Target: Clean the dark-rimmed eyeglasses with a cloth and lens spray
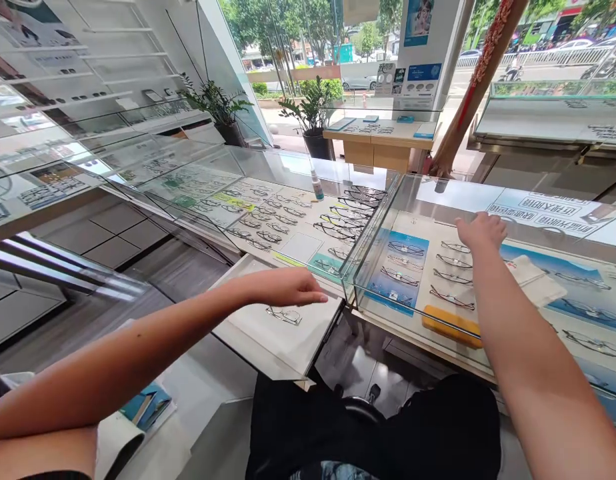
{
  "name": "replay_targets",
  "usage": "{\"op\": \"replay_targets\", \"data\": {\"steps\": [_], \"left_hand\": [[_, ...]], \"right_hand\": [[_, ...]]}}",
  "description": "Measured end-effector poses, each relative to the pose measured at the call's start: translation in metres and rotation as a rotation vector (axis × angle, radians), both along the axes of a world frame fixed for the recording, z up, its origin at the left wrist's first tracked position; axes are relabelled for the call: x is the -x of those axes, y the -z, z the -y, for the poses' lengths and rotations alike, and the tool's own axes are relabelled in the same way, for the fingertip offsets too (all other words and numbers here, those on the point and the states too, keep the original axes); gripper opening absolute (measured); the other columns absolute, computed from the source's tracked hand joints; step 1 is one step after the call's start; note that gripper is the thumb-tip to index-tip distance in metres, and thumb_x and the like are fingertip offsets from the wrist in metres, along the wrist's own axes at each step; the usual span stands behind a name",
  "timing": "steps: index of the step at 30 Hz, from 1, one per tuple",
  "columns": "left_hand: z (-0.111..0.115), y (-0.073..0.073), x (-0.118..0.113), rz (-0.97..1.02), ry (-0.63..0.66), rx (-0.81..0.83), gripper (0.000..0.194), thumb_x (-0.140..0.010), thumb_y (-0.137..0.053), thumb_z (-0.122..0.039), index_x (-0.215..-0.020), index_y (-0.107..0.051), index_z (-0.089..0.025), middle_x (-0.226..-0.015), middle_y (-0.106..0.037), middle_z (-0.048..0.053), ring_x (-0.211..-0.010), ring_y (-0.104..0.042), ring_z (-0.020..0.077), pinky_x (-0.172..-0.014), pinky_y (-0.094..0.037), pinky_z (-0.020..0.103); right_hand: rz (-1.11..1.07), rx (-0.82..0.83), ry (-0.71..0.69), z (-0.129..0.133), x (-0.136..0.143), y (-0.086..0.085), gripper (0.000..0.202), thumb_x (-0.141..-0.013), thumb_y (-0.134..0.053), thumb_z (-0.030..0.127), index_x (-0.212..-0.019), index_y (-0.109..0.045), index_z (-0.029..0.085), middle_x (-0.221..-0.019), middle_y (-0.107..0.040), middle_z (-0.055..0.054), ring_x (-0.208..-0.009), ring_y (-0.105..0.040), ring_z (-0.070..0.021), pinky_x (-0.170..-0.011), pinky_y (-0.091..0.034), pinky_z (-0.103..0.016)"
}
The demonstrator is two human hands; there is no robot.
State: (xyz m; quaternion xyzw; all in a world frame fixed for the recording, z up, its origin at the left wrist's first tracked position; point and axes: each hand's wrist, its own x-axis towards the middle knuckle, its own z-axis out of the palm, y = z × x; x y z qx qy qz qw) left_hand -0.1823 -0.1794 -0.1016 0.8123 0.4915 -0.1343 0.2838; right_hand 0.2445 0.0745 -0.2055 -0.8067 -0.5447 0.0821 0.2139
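My left hand [294, 287] hovers over a pulled-out white drawer [258, 340], thumb stretched out and other fingers loosely bent, partly hidden from view. Nothing shows in it. Below it, a pair of eyeglasses [284, 315] lies in the drawer. My right hand [482, 231] reaches over the right glass display case [438, 190], thumb apart from the fingers, with no object visible in it. Near that forearm are a light folded cloth [535, 280], a yellow glasses case [451, 325] and rows of eyeglass frames [452, 298].
Another person's hand [442, 165] rests at the far edge of the counter. A small spray bottle [317, 185] stands on the left glass case, beyond rows of glasses [268, 223]. Potted plants [313, 113] stand by the window. My lap [373, 433] is below the counter.
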Motion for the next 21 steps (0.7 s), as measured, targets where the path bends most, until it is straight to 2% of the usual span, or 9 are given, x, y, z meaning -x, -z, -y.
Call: {"op": "replay_targets", "data": {"steps": [1,3,5,6,9,12,16,21], "left_hand": [[-0.01,-0.012,-0.002,0.033,-0.031,-0.148,0.053,-0.114,-0.042,-0.052,-0.076,-0.061,-0.02,-0.074,-0.067,0.002,-0.068,-0.058,0.0175,-0.068,-0.044,0.032],[-0.04,-0.026,-0.005,-0.01,0.014,-0.493,0.039,-0.11,-0.052,-0.046,-0.088,-0.071,-0.019,-0.097,-0.077,0.008,-0.094,-0.067,0.0252,-0.087,-0.049,0.038],[-0.074,-0.028,-0.004,-0.085,0.035,-0.721,0.025,-0.101,-0.062,-0.039,-0.098,-0.077,-0.019,-0.116,-0.08,0.012,-0.113,-0.066,0.0318,-0.102,-0.048,0.046],[-0.09,-0.026,-0.004,-0.099,0.051,-0.761,0.022,-0.098,-0.065,-0.035,-0.102,-0.079,-0.02,-0.127,-0.08,0.012,-0.123,-0.064,0.0339,-0.108,-0.046,0.049],[-0.13,-0.015,-0.002,-0.139,0.134,-0.709,0.018,-0.091,-0.07,-0.031,-0.101,-0.082,-0.021,-0.148,-0.076,0.009,-0.138,-0.056,0.0372,-0.114,-0.041,0.053],[-0.153,-0.006,-0.002,-0.193,0.183,-0.68,0.013,-0.085,-0.069,-0.022,-0.09,-0.08,-0.02,-0.135,-0.082,0.009,-0.13,-0.059,0.0355,-0.109,-0.039,0.051],[-0.168,-0.001,-0.002,-0.189,0.175,-0.659,0.009,-0.078,-0.069,-0.02,-0.083,-0.077,-0.02,-0.107,-0.085,0.01,-0.118,-0.061,0.0336,-0.103,-0.037,0.048],[-0.174,0.005,-0.003,-0.212,0.135,-0.637,0.011,-0.075,-0.07,-0.021,-0.083,-0.077,-0.019,-0.103,-0.084,0.009,-0.113,-0.06,0.0314,-0.1,-0.037,0.046]], "right_hand": [[-0.006,-0.007,-0.001,-0.001,0.0,0.001,0.067,-0.1,-0.061,0.051,-0.152,-0.058,0.009,-0.168,-0.047,-0.035,-0.159,-0.042,-0.0496,-0.131,-0.032,-0.069],[-0.018,-0.021,0.002,-0.001,-0.001,0.001,0.066,-0.098,-0.063,0.051,-0.15,-0.059,0.01,-0.168,-0.048,-0.034,-0.157,-0.043,-0.0492,-0.13,-0.033,-0.07],[-0.027,-0.019,0.008,-0.001,0.0,0.0,0.067,-0.097,-0.063,0.052,-0.15,-0.06,0.011,-0.168,-0.048,-0.033,-0.157,-0.043,-0.0481,-0.13,-0.032,-0.069],[-0.028,-0.009,0.01,0.0,0.001,0.0,0.068,-0.098,-0.062,0.053,-0.151,-0.06,0.01,-0.169,-0.047,-0.032,-0.157,-0.043,-0.0475,-0.131,-0.032,-0.067],[-0.011,0.025,0.011,0.001,0.003,-0.003,0.073,-0.099,-0.059,0.054,-0.156,-0.057,0.007,-0.17,-0.046,-0.032,-0.159,-0.04,-0.0461,-0.132,-0.03,-0.062],[-0.001,0.024,0.005,0.002,0.004,-0.005,0.074,-0.1,-0.058,0.053,-0.157,-0.057,0.006,-0.17,-0.046,-0.033,-0.161,-0.039,-0.0467,-0.133,-0.029,-0.062],[-0.004,0.027,0.005,0.002,0.005,-0.005,0.074,-0.101,-0.059,0.053,-0.158,-0.056,0.005,-0.171,-0.044,-0.033,-0.163,-0.038,-0.0488,-0.133,-0.03,-0.062],[-0.018,0.019,-0.009,0.003,0.004,-0.005,0.073,-0.103,-0.058,0.05,-0.159,-0.054,0.004,-0.17,-0.044,-0.036,-0.16,-0.039,-0.0484,-0.133,-0.028,-0.061]]}}
